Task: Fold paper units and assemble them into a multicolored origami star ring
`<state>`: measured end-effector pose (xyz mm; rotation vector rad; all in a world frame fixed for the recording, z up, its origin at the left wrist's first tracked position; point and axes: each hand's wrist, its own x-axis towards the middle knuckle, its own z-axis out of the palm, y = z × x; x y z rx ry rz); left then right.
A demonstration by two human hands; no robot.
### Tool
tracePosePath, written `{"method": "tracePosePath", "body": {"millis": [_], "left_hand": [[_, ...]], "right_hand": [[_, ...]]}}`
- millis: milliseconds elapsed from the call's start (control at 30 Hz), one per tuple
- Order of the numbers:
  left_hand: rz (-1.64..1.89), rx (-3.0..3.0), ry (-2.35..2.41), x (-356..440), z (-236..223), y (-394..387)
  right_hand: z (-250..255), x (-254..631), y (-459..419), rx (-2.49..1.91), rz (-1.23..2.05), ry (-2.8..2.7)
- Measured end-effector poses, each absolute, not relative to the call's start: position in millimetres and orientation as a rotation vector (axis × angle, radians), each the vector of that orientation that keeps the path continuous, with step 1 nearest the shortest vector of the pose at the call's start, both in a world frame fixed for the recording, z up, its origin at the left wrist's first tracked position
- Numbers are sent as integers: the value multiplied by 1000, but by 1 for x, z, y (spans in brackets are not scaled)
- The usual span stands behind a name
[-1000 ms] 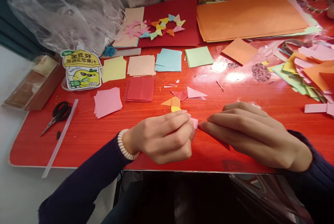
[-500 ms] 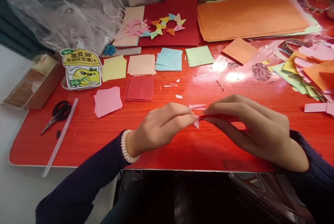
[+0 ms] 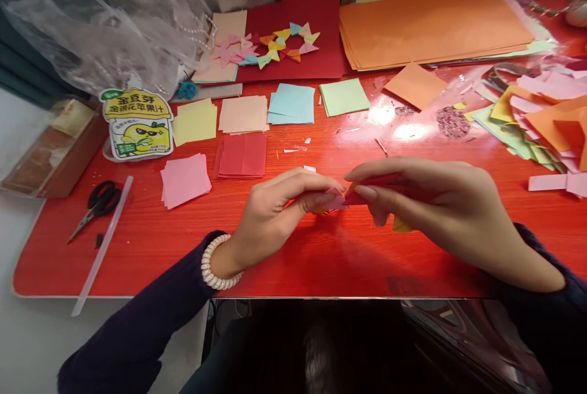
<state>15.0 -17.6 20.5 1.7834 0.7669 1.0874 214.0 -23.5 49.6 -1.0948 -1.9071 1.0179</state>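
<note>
My left hand (image 3: 277, 210), with a pale coiled band at its wrist, pinches a small pink folded paper piece (image 3: 337, 199) between thumb and fingers. In my right hand (image 3: 444, 213) is a red folded paper piece (image 3: 354, 197), gripped between thumb and fingertips. The two pieces meet end to end above the red tabletop; whether one is tucked inside the other I cannot tell. A yellow paper bit (image 3: 403, 224) peeks out below my right hand, its remainder hidden. Fingers cover most of the red piece.
Square stacks of pink (image 3: 186, 180), red (image 3: 242, 156), yellow (image 3: 196, 121) and blue paper (image 3: 291, 104) lie beyond my left hand. Scissors (image 3: 103, 199) rest at left. Folded paper rings (image 3: 287, 45) and large orange sheets (image 3: 435, 21) lie behind; a loose paper pile (image 3: 545, 112) sits right.
Both hands have turned and risen slightly, with the pink and red pieces still between them. The yellow bit below my right hand has come into view. The whole view has shifted slightly.
</note>
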Motion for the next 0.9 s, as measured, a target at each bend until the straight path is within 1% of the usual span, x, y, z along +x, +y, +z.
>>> {"method": "tracePosePath", "body": {"millis": [100,333,700,900], "left_hand": [[1035,1696,810,15,21,-16],[1002,1618,820,15,19,-16],[955,1541,741,16,17,-14],[988,1600,786,16,20,-16]], "right_hand": [[50,215,-23,-1074,1084,-1908],[52,215,-23,-1095,1073,-1918],[51,218,-23,-1033,1002,-2011],[51,217,-24,-1043,890,-2044]]}}
